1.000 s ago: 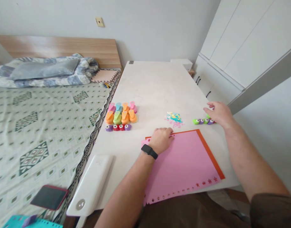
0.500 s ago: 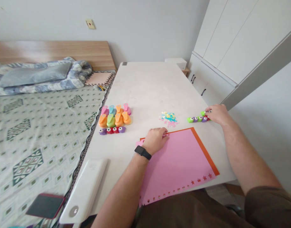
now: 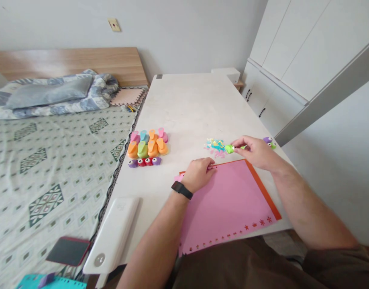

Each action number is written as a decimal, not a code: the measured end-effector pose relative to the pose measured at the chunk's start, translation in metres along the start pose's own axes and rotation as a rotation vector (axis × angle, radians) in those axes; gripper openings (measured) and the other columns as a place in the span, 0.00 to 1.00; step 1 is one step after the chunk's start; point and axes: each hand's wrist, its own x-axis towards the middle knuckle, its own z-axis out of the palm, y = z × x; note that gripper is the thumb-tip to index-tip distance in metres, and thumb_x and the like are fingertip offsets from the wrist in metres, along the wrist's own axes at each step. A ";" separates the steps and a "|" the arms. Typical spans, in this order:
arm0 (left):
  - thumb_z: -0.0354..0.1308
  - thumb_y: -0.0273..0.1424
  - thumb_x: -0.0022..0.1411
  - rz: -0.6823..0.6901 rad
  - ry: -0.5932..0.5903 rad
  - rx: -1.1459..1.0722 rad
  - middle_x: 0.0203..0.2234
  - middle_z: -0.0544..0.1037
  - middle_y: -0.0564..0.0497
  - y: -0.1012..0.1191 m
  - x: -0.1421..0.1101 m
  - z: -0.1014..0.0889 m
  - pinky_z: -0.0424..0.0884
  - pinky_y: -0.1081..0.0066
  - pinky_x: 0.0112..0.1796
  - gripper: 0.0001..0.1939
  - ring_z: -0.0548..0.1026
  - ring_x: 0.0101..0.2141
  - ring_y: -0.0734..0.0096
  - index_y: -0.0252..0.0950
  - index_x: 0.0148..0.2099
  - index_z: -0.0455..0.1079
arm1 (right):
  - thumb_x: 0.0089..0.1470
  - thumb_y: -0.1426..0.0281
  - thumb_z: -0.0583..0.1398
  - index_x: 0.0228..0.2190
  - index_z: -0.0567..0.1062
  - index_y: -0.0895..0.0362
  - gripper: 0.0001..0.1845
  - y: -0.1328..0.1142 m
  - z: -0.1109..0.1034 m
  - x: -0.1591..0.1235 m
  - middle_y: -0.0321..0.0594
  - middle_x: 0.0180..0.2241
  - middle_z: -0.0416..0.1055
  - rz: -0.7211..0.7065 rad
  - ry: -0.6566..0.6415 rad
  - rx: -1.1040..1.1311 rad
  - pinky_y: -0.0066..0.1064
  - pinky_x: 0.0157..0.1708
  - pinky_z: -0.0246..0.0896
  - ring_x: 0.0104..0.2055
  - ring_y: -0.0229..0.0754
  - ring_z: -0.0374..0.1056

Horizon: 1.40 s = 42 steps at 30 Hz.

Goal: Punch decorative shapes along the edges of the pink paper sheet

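Note:
My left hand [image 3: 199, 174], wearing a black watch, is closed on the far edge of the pink paper [image 3: 223, 200], thumb and fingertips at that edge. Cut-out shapes run along the paper's near edge, and an orange sheet [image 3: 264, 192] shows from under it. Between the fingertips of my right hand [image 3: 252, 151] is a small lime-green craft punch [image 3: 229, 149], held just above the table. Right beside it lies a pile of blue, yellow and pink paper bits [image 3: 217, 145]. Small purple and green punches [image 3: 269, 141] show behind my right hand, which hides others of their row.
Larger orange, green, blue and pink punches [image 3: 147, 148] stand in rows on the table's left, with small purple and red ones [image 3: 144, 161] in front. A long white device [image 3: 113, 233] lies at the near left edge. A patterned bed [image 3: 60, 160] adjoins the table.
My right hand has moved left from the row of small punches, carrying the green punch towards the paper bits. My left hand stays on the paper's far edge. The view has shifted slightly.

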 end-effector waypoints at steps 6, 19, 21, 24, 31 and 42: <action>0.60 0.33 0.66 -0.014 0.028 -0.076 0.38 0.82 0.50 -0.001 0.000 -0.001 0.74 0.69 0.44 0.11 0.79 0.40 0.66 0.38 0.49 0.74 | 0.59 0.65 0.63 0.39 0.75 0.52 0.06 0.003 0.042 -0.002 0.42 0.46 0.80 -0.009 -0.126 0.232 0.42 0.49 0.71 0.47 0.45 0.77; 0.62 0.32 0.64 -0.002 0.074 -0.168 0.37 0.82 0.50 -0.003 0.000 0.003 0.74 0.69 0.40 0.11 0.80 0.38 0.67 0.38 0.49 0.75 | 0.61 0.63 0.63 0.39 0.73 0.51 0.07 -0.007 0.036 -0.010 0.43 0.49 0.79 -0.120 -0.216 0.161 0.41 0.46 0.72 0.50 0.49 0.76; 0.62 0.32 0.64 -0.001 0.076 -0.172 0.37 0.82 0.50 -0.003 0.000 0.003 0.74 0.69 0.40 0.11 0.79 0.38 0.67 0.38 0.49 0.75 | 0.61 0.64 0.63 0.39 0.74 0.51 0.06 -0.008 0.036 -0.010 0.43 0.49 0.79 -0.125 -0.221 0.165 0.42 0.48 0.72 0.52 0.49 0.75; 0.62 0.31 0.64 -0.003 0.081 -0.173 0.36 0.82 0.51 -0.003 0.000 0.002 0.74 0.69 0.40 0.10 0.80 0.38 0.67 0.38 0.49 0.75 | 0.60 0.65 0.63 0.39 0.74 0.51 0.06 -0.007 0.038 -0.011 0.43 0.50 0.78 -0.117 -0.218 0.175 0.43 0.50 0.72 0.53 0.49 0.75; 0.62 0.32 0.65 -0.004 0.074 -0.189 0.37 0.83 0.51 -0.003 0.000 0.000 0.74 0.70 0.41 0.10 0.80 0.39 0.67 0.38 0.48 0.76 | 0.58 0.67 0.64 0.39 0.74 0.52 0.06 -0.005 0.039 -0.012 0.43 0.49 0.78 -0.097 -0.262 0.217 0.43 0.54 0.70 0.53 0.48 0.74; 0.61 0.34 0.67 -0.015 0.075 -0.196 0.36 0.83 0.51 -0.002 0.001 -0.002 0.74 0.70 0.40 0.09 0.80 0.38 0.68 0.38 0.47 0.76 | 0.56 0.67 0.66 0.50 0.75 0.52 0.19 -0.003 0.044 -0.011 0.43 0.48 0.79 -0.139 -0.312 0.197 0.42 0.52 0.70 0.49 0.48 0.76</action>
